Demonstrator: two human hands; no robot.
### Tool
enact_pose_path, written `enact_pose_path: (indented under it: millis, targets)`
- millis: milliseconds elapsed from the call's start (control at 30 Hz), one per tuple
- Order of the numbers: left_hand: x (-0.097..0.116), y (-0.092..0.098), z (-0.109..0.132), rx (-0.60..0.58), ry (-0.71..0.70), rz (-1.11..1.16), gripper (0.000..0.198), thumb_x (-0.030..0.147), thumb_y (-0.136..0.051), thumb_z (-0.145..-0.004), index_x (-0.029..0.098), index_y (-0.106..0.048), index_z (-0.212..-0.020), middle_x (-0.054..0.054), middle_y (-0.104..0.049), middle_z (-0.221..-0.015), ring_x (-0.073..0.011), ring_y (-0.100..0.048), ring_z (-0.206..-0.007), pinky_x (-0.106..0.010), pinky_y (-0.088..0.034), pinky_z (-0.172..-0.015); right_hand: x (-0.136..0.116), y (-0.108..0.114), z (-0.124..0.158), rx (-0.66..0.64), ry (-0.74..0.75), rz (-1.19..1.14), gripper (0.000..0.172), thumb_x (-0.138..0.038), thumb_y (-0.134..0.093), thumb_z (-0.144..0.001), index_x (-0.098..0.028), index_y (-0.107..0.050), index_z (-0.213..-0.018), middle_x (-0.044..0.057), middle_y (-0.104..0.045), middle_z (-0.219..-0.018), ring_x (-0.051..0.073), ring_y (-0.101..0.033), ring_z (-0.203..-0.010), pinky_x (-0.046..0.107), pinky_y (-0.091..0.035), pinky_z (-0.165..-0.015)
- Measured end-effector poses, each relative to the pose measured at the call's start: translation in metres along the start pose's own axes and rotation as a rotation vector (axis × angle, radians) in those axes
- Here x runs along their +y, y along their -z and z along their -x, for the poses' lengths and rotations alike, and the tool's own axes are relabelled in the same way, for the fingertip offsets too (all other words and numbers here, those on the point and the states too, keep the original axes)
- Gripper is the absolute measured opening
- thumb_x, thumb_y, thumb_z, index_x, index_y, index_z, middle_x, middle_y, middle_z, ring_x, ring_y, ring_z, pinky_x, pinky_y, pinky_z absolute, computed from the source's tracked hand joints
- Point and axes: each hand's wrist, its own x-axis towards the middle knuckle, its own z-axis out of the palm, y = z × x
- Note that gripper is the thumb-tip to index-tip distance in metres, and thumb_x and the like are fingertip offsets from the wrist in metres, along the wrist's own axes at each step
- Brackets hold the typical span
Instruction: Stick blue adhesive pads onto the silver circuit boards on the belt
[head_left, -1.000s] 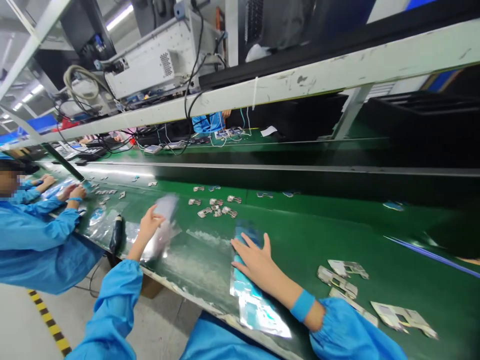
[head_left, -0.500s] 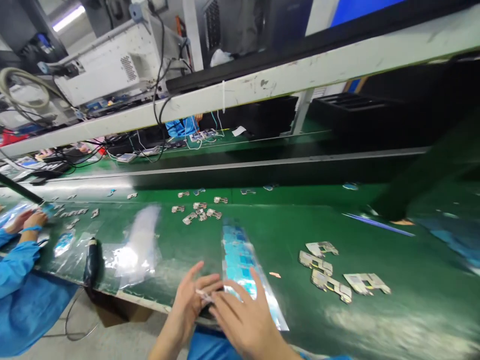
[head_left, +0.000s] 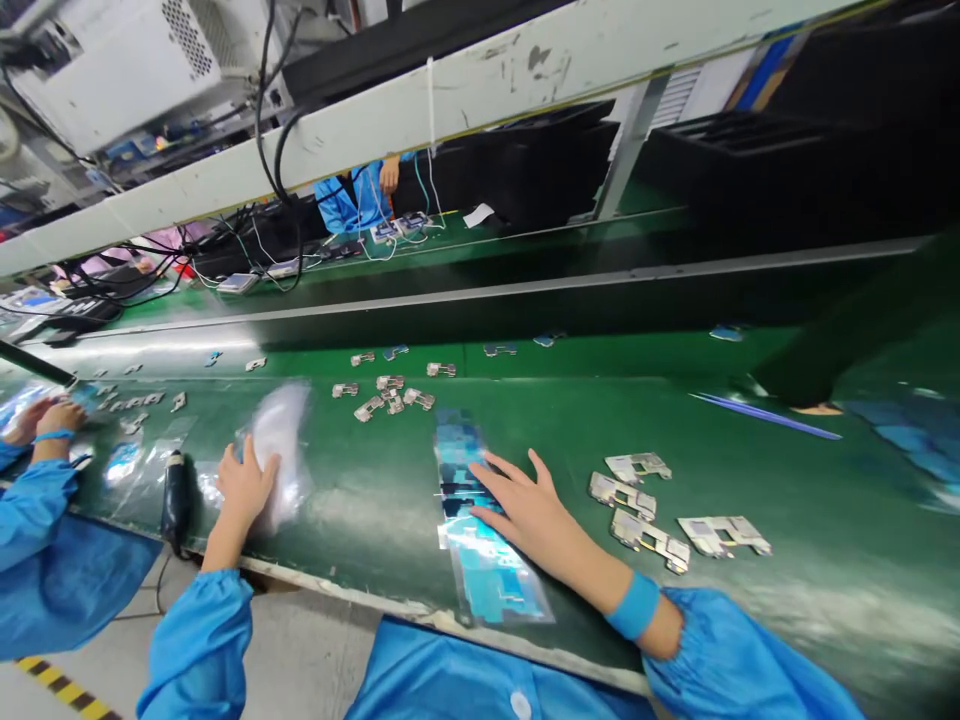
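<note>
My left hand (head_left: 246, 484) lies with fingers spread on the lower part of a clear plastic bag (head_left: 281, 430) at the left of the green bench. My right hand (head_left: 525, 505) has its fingers apart and touches a long strip of shiny blue film pieces (head_left: 491, 570) in front of me. Whether anything is under its fingertips cannot be seen. Several metal board parts (head_left: 637, 510) lie to the right of the right hand. A group of smaller parts (head_left: 390, 385) sits beyond the strip, between my hands.
A black-handled tool (head_left: 175, 500) lies left of my left hand. Blue tweezers (head_left: 769, 415) rest at the right. A co-worker's hands (head_left: 56, 422) are at the far left. A pale shelf beam (head_left: 510, 75) crosses above the bench.
My hands were together over the near edge, fingers around a small pale item. They have parted: the left moved left onto the bag, the right forward onto the strip. The view has shifted.
</note>
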Motion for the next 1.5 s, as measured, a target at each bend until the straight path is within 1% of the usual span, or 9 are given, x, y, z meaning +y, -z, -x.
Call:
enact_pose_path:
  millis: [133,233,367,633,767,900,1200,1367,1500]
  targets:
    - [0.054,-0.003,0.047,-0.014,-0.245,0.2,0.044,0.041,-0.053,-0.094,0.016,-0.061,-0.13,-0.021,-0.049,-0.151,-0.0397,-0.033,-0.149,-0.063,-0.023,-0.12,-0.001,0.007,0.006,0.045,-0.038,-0.018,0.041,-0.033,-0.055,-0.102,-0.021,-0.056,-0.141,0.014,-0.076,-0.121,0.031,-0.061,-0.127,0.072,-0.011,-0.118]
    - [0.122,-0.014,0.09,-0.399,-0.449,0.559,0.034,0.042,-0.06,-0.094,0.024,-0.067,-0.122,-0.012,-0.065,-0.138,-0.0315,-0.056,-0.133,-0.051,-0.039,-0.116,0.004,0.017,0.013,0.074,-0.042,-0.022,0.043,-0.036,-0.058,-0.1,-0.021,-0.056,-0.14,0.012,-0.075,-0.123,0.03,-0.062,-0.126,0.068,-0.01,-0.12]
    - [0.206,-0.047,0.123,-0.764,-0.689,0.707,0.05,0.043,-0.077,-0.083,0.023,-0.066,-0.127,-0.013,-0.067,-0.137,-0.031,-0.06,-0.13,-0.048,-0.042,-0.113,0.015,0.032,0.027,0.164,-0.02,-0.004,0.047,-0.035,-0.062,-0.097,-0.021,-0.055,-0.142,0.011,-0.075,-0.12,0.03,-0.064,-0.122,0.066,-0.018,-0.119]
    - [0.281,-0.082,0.129,-0.803,-0.874,0.716,0.028,0.045,-0.076,-0.086,0.02,-0.076,-0.097,-0.007,-0.078,-0.094,-0.0243,-0.07,-0.09,-0.036,-0.051,-0.087,0.047,0.067,0.043,0.282,-0.1,-0.036,0.04,-0.028,-0.058,-0.098,-0.023,-0.057,-0.138,0.009,-0.076,-0.109,0.027,-0.069,-0.109,0.062,-0.031,-0.116]
    - [0.302,-0.082,0.127,-0.763,-0.916,0.651,0.027,0.046,-0.069,-0.092,0.02,-0.076,-0.088,-0.005,-0.077,-0.081,-0.0216,-0.069,-0.079,-0.035,-0.049,-0.082,0.06,0.086,0.037,0.287,-0.206,-0.194,0.028,-0.04,-0.066,-0.094,-0.025,-0.068,-0.118,0.007,-0.076,-0.104,0.027,-0.072,-0.101,0.058,-0.044,-0.109]
    - [0.309,-0.083,0.126,-0.754,-1.078,0.579,0.028,0.044,-0.061,-0.098,0.02,-0.075,-0.095,-0.006,-0.08,-0.088,-0.0225,-0.071,-0.083,-0.036,-0.049,-0.087,0.072,0.1,0.034,0.414,-0.041,-0.198,0.01,-0.025,-0.063,-0.097,-0.024,-0.072,-0.1,0.008,-0.075,-0.1,0.024,-0.071,-0.099,0.047,-0.055,-0.097]
    - [0.292,-0.081,0.138,-0.804,-1.224,0.48,0.047,0.052,-0.039,-0.104,0.02,-0.072,-0.112,-0.011,-0.079,-0.1,-0.0229,-0.075,-0.093,-0.042,-0.047,-0.106,0.075,0.106,0.048,0.35,0.304,0.013,0.031,-0.002,-0.055,-0.091,-0.019,-0.072,-0.111,0.011,-0.076,-0.104,0.025,-0.069,-0.107,0.051,-0.052,-0.106]
    - [0.277,-0.089,0.139,-0.683,-1.409,0.252,0.077,0.074,-0.042,-0.092,0.019,-0.055,-0.143,-0.022,-0.055,-0.148,-0.041,-0.054,-0.136,-0.061,-0.041,-0.112,0.064,0.126,0.043,0.286,0.092,-0.44,0.017,-0.01,-0.062,-0.093,-0.021,-0.074,-0.096,0.008,-0.074,-0.093,0.021,-0.071,-0.093,0.036,-0.061,-0.086]
    - [0.265,-0.093,0.145,-0.566,-1.457,0.065,0.076,0.062,-0.063,-0.087,0.018,-0.049,-0.148,-0.025,-0.046,-0.155,-0.0459,-0.046,-0.141,-0.064,-0.045,-0.108,0.079,0.13,0.042,0.356,-0.283,-0.818,0.009,-0.023,-0.068,-0.092,-0.025,-0.076,-0.09,0.002,-0.076,-0.081,0.016,-0.072,-0.072,0.028,-0.06,-0.068]
